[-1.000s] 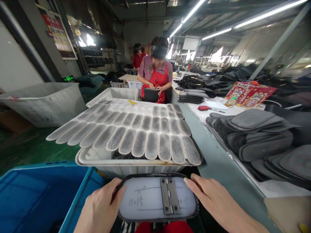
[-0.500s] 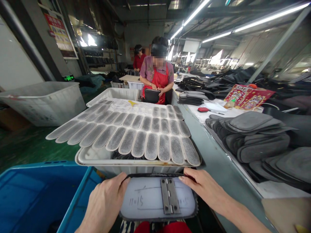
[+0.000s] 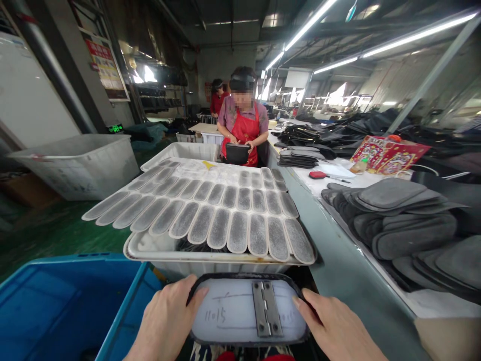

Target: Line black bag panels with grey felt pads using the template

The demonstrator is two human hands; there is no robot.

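Note:
A whitish oval plate (image 3: 229, 306) with a metal hinge (image 3: 266, 308) and handwritten "11015" lies in front of me, with dark material wrapped round its rim. My left hand (image 3: 169, 311) grips its left end, the thumb on the white face and the fingers behind. At the right end my right hand (image 3: 330, 316) pinches the dark edge between thumb and fingers. Just beyond the plate, overlapping rows of grey oval pieces with pale borders (image 3: 218, 228) lie over a white tub (image 3: 161, 255).
A blue bin (image 3: 124, 306) stands at left, a larger white tub (image 3: 78, 160) behind it. On the right-hand table (image 3: 338, 271) are stacked dark pieces (image 3: 409, 220) and a red-handled tool (image 3: 319, 175). Across from me a person in a red apron (image 3: 246, 130) holds a dark piece.
My right hand has shifted from the plate's upper right edge down to its right end. My left hand keeps its grip. The whole view has shifted slightly.

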